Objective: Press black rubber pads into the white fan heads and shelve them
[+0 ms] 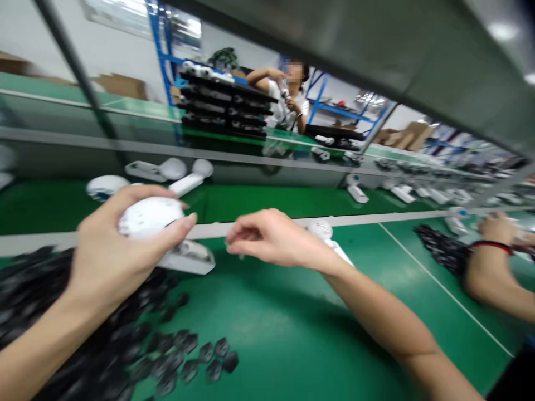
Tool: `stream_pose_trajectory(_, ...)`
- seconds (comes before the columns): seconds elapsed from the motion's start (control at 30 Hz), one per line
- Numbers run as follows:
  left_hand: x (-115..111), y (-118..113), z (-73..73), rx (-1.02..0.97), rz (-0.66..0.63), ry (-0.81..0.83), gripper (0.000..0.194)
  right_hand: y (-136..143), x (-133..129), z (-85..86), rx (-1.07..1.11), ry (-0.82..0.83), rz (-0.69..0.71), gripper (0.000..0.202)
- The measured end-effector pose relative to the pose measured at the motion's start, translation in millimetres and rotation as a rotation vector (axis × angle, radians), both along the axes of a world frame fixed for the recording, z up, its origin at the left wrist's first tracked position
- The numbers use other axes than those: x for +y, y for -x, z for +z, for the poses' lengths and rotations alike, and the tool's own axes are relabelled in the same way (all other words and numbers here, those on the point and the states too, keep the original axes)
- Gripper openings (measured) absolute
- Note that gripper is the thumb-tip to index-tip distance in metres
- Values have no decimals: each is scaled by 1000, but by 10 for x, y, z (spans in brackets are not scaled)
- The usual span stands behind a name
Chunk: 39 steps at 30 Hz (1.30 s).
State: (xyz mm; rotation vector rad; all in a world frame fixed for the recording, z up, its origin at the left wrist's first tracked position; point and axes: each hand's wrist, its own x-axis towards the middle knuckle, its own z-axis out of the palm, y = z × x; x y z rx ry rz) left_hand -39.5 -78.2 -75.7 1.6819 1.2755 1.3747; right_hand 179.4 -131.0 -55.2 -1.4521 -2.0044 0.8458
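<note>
My left hand (112,245) is wrapped round the white domed head of a round-headed plastic housing (150,217). The housing's elongated arm (190,259), with an open recess in it, sticks out below my thumb. To the right, my right hand (267,236) hovers over the green bench with its fingers curled together. Something tiny seems to show at the fingertips, too blurred to name. Beneath my left hand spreads a heap of small black angular pieces (167,356). Another white housing (321,229) lies behind my right wrist.
More white housings (188,181) lie on the dark green strip (259,200) behind the bench (301,334). At right, a co-worker's hand (497,228) is near another black pile (443,245). Across the bench sits a person (288,106) beside stacked black trays (225,106). A shelf (355,44) hangs overhead.
</note>
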Motion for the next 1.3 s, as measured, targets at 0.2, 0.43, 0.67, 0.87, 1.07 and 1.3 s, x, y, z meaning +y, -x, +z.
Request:
stream_pose_trajectory(0.2,37,-17,34,-26,-77,-96,40,336,-217,-361,-253,-109,308,11)
stream_pose_trajectory(0.43,100,13,-15,-133,-118,-1,38,595,-201,-654,-492,-319,318,18)
stream_pose_trajectory(0.67,140,25,22,-118,-183,-4,36,658,-135,-780,-704,-677,440,21)
stream_pose_trajectory(0.87,177,95,93,-46,-268,24,33,775,-138,-711,-779,-690,440,26)
stream_pose_trajectory(1.07,211,115,103,-186,-296,169,29,571,-96,-524,-490,-427,342,15)
stream_pose_trajectory(1.3,248,95,118,-521,-240,523,32,317,-55,-154,335,-390,44,12)
